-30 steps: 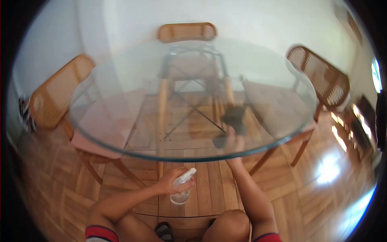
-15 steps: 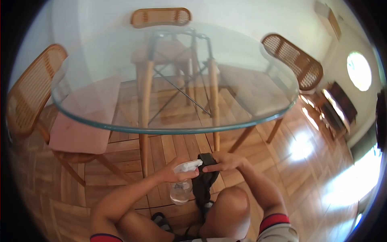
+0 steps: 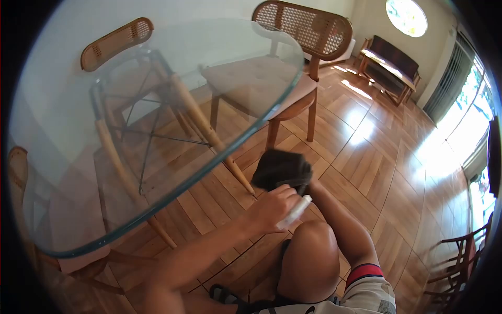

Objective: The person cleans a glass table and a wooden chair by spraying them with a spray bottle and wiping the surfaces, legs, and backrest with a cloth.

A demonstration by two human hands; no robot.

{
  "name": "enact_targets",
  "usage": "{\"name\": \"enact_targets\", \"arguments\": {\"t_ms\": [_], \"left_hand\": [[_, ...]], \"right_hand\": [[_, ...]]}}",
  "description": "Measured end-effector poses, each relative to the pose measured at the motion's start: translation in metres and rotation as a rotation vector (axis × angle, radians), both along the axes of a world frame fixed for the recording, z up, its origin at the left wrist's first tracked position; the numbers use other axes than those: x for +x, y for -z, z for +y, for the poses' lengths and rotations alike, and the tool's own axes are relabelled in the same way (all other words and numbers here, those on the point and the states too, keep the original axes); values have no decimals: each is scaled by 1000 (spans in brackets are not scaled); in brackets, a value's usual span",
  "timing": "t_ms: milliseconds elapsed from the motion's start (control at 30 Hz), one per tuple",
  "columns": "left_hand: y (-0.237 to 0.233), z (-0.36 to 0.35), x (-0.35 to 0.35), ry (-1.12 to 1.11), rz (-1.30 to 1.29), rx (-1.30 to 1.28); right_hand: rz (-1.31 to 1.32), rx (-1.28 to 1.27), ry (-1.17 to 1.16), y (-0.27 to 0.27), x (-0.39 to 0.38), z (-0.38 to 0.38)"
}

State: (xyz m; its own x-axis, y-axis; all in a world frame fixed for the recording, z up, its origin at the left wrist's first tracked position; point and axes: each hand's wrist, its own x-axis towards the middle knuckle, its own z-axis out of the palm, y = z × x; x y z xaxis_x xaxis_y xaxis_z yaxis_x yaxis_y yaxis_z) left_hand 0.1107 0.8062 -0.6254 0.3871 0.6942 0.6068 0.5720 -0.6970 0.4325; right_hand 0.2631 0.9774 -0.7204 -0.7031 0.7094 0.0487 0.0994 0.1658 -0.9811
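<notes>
My left hand [image 3: 273, 208] is closed around a spray bottle, whose white spray head [image 3: 296, 211] shows past the fingers; the rest is hidden behind the hand and knee. Just beyond it, a dark cloth [image 3: 280, 168] is held up, folded over and blurred by motion. My right hand [image 3: 312, 187] grips this cloth from behind, most of its fingers covered by the fabric. The left fingertips are right at the cloth's lower edge. Both hands are above my raised knee [image 3: 308, 243], near the edge of a glass table [image 3: 209, 168].
Cane-backed chairs stand around the table, the closest one [image 3: 293, 107] just beyond my hands. Wooden table legs [image 3: 201, 131] slant down under the glass. A dark-cushioned bench [image 3: 392, 63] is by the far wall. Another wooden chair [image 3: 463, 256] stands at the right edge.
My view has turned right, so the table now sits further left. The cloth went from hanging down to a folded bundle over my right hand, and the spray bottle has tilted.
</notes>
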Motion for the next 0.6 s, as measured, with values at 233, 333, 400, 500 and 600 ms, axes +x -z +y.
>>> {"name": "enact_targets", "arguments": {"t_ms": [233, 333, 400, 500, 600], "left_hand": [[35, 53, 14, 0, -290, -279], [84, 78, -3, -243, -780, -588], [98, 104, -19, -353, -898, -596], [92, 145, -36, -492, -1072, -590], [91, 179, -54, -435, -1038, -679]], "right_hand": [[914, -272, 194, -58, 61, 54], [471, 568, 555, -83, 87, 94], [150, 985, 556, -131, 99, 129], [-60, 1337, 551, -184, 100, 195], [170, 1235, 530, -210, 87, 274]]}}
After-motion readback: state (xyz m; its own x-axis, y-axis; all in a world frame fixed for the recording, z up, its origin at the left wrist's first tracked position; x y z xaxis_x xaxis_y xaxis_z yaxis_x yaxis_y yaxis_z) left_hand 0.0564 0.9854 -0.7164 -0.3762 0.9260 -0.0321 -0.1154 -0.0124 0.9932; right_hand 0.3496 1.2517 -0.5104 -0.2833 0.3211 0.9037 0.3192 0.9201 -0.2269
